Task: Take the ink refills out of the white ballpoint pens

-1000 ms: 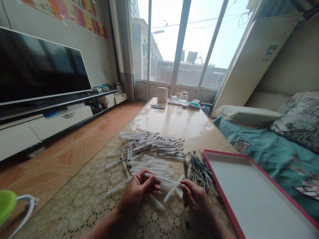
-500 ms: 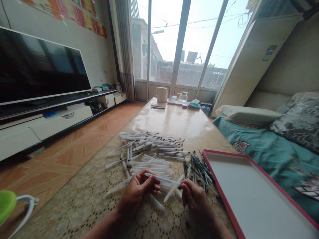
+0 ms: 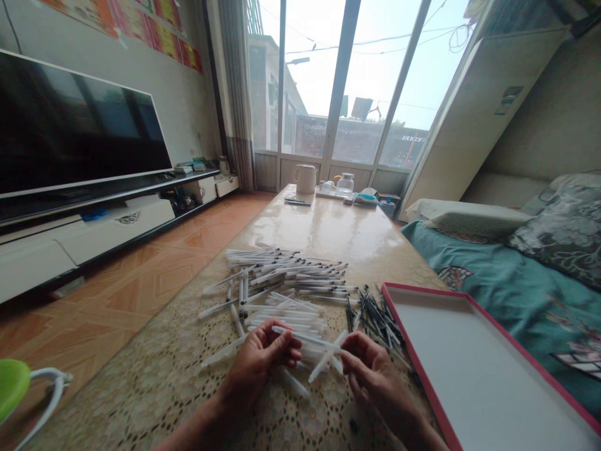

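My left hand (image 3: 263, 354) pinches a translucent white pen barrel (image 3: 313, 340) between thumb and fingers. The barrel points across to my right hand (image 3: 378, 376), whose thumb and fingertips close on its other end. Under the held barrel lies a pile of similar white barrels (image 3: 286, 318), a few of them loose and crossed. Beyond it spreads a heap of white pens with dark ends (image 3: 300, 270). Slim dark pen parts (image 3: 375, 319) lie in a bunch just past my right hand.
A shallow box with a red rim (image 3: 424, 376) sits along the table's right side. On the far end of the patterned table (image 3: 154, 376) stand a beige jug (image 3: 305, 180) and a glass pot (image 3: 345, 183). A green seat (image 3: 13, 385) is at lower left.
My right hand has turned and shifted slightly, its fingers now higher around the barrel's end. My left hand and the barrel stay almost still.
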The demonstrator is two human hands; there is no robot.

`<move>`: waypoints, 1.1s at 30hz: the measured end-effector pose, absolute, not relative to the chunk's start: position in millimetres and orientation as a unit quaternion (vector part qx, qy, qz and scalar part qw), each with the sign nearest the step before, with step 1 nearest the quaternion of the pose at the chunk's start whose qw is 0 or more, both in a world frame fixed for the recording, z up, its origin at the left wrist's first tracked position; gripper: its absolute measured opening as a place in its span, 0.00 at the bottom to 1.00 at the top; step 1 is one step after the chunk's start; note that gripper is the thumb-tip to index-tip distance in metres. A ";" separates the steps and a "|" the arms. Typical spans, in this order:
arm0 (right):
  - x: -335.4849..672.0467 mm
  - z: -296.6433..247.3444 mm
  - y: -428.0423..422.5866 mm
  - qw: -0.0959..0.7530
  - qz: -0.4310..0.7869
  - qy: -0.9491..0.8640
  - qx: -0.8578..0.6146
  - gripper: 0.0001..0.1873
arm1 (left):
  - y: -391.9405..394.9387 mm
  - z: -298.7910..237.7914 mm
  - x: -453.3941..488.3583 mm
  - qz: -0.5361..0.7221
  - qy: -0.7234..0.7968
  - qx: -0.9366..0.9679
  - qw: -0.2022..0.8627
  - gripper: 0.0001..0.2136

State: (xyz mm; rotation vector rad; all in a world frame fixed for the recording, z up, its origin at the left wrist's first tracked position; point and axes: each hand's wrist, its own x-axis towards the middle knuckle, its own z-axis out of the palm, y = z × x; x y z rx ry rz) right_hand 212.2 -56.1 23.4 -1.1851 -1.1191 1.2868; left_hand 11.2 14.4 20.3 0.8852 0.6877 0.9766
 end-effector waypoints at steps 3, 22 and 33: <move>212.5 27.8 -55.9 0.515 0.515 -0.460 -0.508 0.16 | 14.1 23.8 10.4 0.443 0.319 0.393 0.740 0.12; 264.2 24.1 -52.7 0.466 -0.089 -0.418 -0.775 0.14 | 11.6 27.5 6.5 0.407 0.383 0.505 0.658 0.12; 254.4 15.8 -51.8 0.394 -0.155 -0.541 -0.727 0.12 | 7.4 30.0 3.7 0.409 0.508 0.645 0.399 0.17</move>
